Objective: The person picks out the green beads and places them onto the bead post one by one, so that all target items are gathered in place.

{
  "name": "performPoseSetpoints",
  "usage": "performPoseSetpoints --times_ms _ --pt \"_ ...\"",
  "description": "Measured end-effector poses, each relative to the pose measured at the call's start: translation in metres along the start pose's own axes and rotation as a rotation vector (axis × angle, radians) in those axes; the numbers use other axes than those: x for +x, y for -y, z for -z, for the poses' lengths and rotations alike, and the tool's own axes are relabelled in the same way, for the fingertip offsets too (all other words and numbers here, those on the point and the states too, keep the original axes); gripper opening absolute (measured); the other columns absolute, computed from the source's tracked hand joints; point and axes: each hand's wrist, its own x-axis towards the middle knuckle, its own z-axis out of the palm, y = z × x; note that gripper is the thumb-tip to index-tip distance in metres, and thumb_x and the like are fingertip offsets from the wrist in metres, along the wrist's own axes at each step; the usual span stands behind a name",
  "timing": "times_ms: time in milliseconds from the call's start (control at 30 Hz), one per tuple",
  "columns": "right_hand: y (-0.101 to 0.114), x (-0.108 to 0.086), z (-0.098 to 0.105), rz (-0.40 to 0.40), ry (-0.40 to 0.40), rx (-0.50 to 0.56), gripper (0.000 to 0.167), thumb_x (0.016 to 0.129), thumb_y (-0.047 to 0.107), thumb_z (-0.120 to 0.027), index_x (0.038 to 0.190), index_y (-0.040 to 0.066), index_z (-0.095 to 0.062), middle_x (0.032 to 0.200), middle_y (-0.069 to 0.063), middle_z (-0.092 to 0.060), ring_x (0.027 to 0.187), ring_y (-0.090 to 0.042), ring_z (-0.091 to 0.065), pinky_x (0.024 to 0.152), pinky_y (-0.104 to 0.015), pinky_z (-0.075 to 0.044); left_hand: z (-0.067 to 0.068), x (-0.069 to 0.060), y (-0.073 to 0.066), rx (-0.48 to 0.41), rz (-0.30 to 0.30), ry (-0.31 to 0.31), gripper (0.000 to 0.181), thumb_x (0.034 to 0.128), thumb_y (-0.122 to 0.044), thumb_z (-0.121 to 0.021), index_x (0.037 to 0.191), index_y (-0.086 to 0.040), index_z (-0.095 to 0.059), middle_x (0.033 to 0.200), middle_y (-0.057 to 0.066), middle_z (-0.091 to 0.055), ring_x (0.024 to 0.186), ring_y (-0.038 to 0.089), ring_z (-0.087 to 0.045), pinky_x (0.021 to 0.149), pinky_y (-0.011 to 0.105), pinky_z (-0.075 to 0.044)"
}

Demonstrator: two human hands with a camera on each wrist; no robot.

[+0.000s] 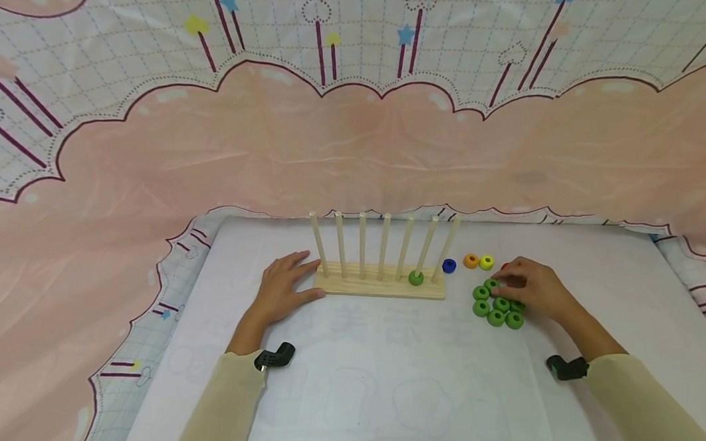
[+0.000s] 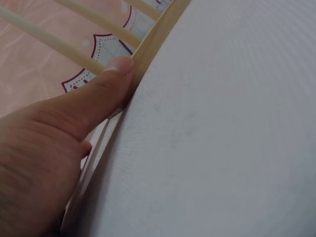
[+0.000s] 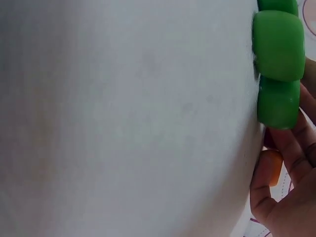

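Note:
On the white table, a wooden peg rack point(image 1: 379, 287) carries several upright dowels. One green bead point(image 1: 416, 278) is threaded low on a right-hand dowel. My left hand point(image 1: 281, 287) rests at the rack's left end, fingers spread; in the left wrist view its thumb point(image 2: 101, 91) touches the base's edge. My right hand point(image 1: 532, 290) is over the loose green beads, its thumb and index fingertips on either side of a green bead point(image 1: 491, 285), which they pinch. In the right wrist view, other green beads point(image 3: 279, 45) partly hide the fingers.
Behind the green beads lie a blue bead point(image 1: 449, 265), an orange bead point(image 1: 471, 261), a yellow bead point(image 1: 486, 262) and a partly covered red bead point(image 1: 504, 265). A patterned pink curtain point(image 1: 357, 147) hangs past the table's far edge.

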Motion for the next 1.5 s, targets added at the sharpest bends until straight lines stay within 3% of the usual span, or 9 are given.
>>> performPoseSetpoints --times_ms 233,533,767,1000,1267,1500 --pt "-0.001 -0.001 0.002 0.055 -0.011 -0.025 0.028 0.089 0.033 -0.081 0.109 0.013 -0.078 0.103 -0.003 -0.067 0.088 -0.016 -0.055 0.073 -0.023 -0.048 0.001 0.000 -0.001 -0.002 0.019 0.021 0.072 0.0858 -0.053 -0.077 0.148 -0.022 -0.057 0.161 0.010 -0.041 0.152 0.034 -0.032 0.122 0.062 -0.018" --pt "0.007 0.000 0.009 0.010 0.008 -0.029 0.032 0.092 0.038 -0.077 0.113 0.013 -0.075 0.107 -0.003 -0.074 0.101 -0.023 -0.065 0.091 -0.043 -0.054 0.002 0.000 -0.001 0.003 0.007 0.014 0.072 0.0852 -0.052 -0.078 0.147 -0.021 -0.057 0.161 0.011 -0.042 0.151 0.035 -0.032 0.121 0.064 -0.019" --pt "0.023 0.004 0.016 0.028 -0.019 -0.013 0.028 0.094 0.032 -0.076 0.113 0.012 -0.073 0.097 -0.001 -0.073 0.091 -0.020 -0.061 0.078 -0.029 -0.052 0.001 0.001 0.000 0.013 0.022 0.031 0.073 0.0862 -0.054 -0.077 0.148 -0.022 -0.056 0.162 0.010 -0.041 0.152 0.034 -0.031 0.121 0.063 -0.018" --pt "0.038 0.006 0.018 0.119 -0.132 -0.019 0.020 0.095 0.026 -0.074 0.112 0.015 -0.074 0.092 0.002 -0.071 0.084 -0.014 -0.058 0.071 -0.025 -0.050 0.001 0.001 -0.001 0.000 0.034 0.038 0.072 0.0871 -0.054 -0.076 0.149 -0.023 -0.055 0.162 0.010 -0.040 0.152 0.034 -0.031 0.122 0.063 -0.017" --pt "0.057 0.008 0.025 0.186 -0.222 0.021 0.020 0.095 0.021 -0.073 0.114 0.015 -0.074 0.093 0.003 -0.072 0.085 -0.006 -0.056 0.076 -0.028 -0.050 0.000 0.001 -0.001 0.000 0.038 0.038 0.072 0.0870 -0.054 -0.076 0.149 -0.024 -0.055 0.163 0.009 -0.040 0.153 0.034 -0.030 0.122 0.062 -0.017" --pt "0.081 0.008 0.031 0.176 -0.283 0.098 0.023 0.095 0.019 -0.073 0.117 0.013 -0.074 0.099 0.000 -0.076 0.085 -0.003 -0.058 0.079 -0.015 -0.045 0.001 0.001 -0.001 -0.003 0.035 0.037 0.072 0.0871 -0.054 -0.076 0.149 -0.023 -0.055 0.163 0.009 -0.039 0.152 0.034 -0.030 0.122 0.063 -0.017"
